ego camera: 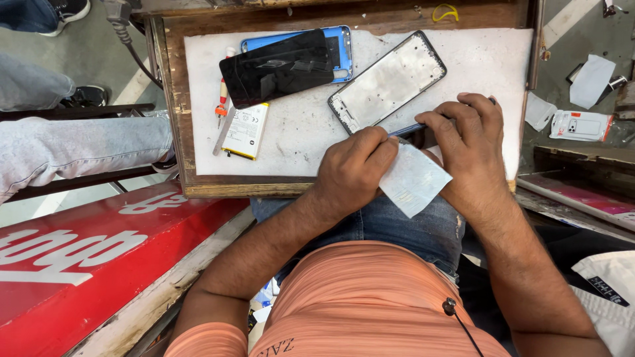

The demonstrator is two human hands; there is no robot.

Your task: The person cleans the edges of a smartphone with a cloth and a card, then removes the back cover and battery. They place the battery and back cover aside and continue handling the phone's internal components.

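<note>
We see a thin blue tool (407, 129) just below the centre of the frame, lying nearly level between two hands at the near edge of a white mat (476, 59). The right hand (473, 142) is curled around its right part, fingers closed over it, while the left hand (357, 168) pinches its left end through a pale cloth (413, 178) that hangs down over the person's jeans. So both hands are closed, each grasping the tool, the left one with the cloth as well. Just above the tool, touching no hand, a bare phone frame (387, 82) lies tilted on the mat, its silver inside facing up. Left of it, in the upper middle of the frame, a black screen (278, 69) rests slanted on top of a blue back cover (340, 41). Below the screen's left end lies a flat battery (246, 130) with a white label, and just left of that a red-handled screwdriver (222, 99) beside a slim metal strip (223, 132). The mat sits in a worn wooden tray (173, 99). At lower left runs a red board (99, 258) with white lettering, and at far left we see another person's leg in jeans (73, 149). At right, a white box (581, 125) lies on the ground.
</note>
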